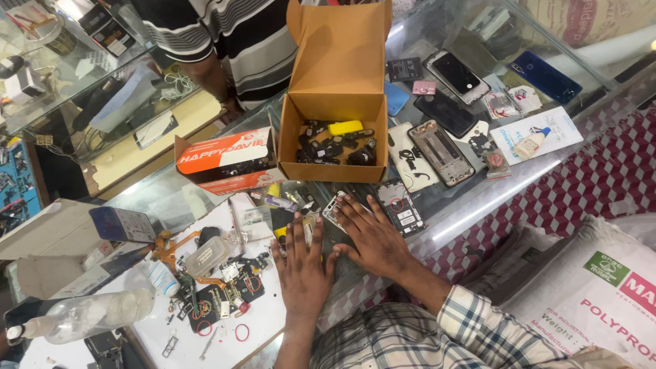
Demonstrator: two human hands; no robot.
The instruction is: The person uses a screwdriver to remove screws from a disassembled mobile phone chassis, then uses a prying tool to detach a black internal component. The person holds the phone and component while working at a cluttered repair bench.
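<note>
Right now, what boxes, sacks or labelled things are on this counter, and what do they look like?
Brown box: centre, open, small dark parts inside.
Orange box: left of it, orange and white, on its side.
White sack: lower right, red and green print.
Glue bottle: right, white, on a white card.
Blue phone: upper right, face down.

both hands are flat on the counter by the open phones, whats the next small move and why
Probably curl the right hand around the opened phone lying at its fingertips and lift it. Both the right hand and the left hand lie flat and hold nothing, and that phone, back cover off, is the nearest part. The open cardboard box of small dark parts sits just beyond it.
</note>
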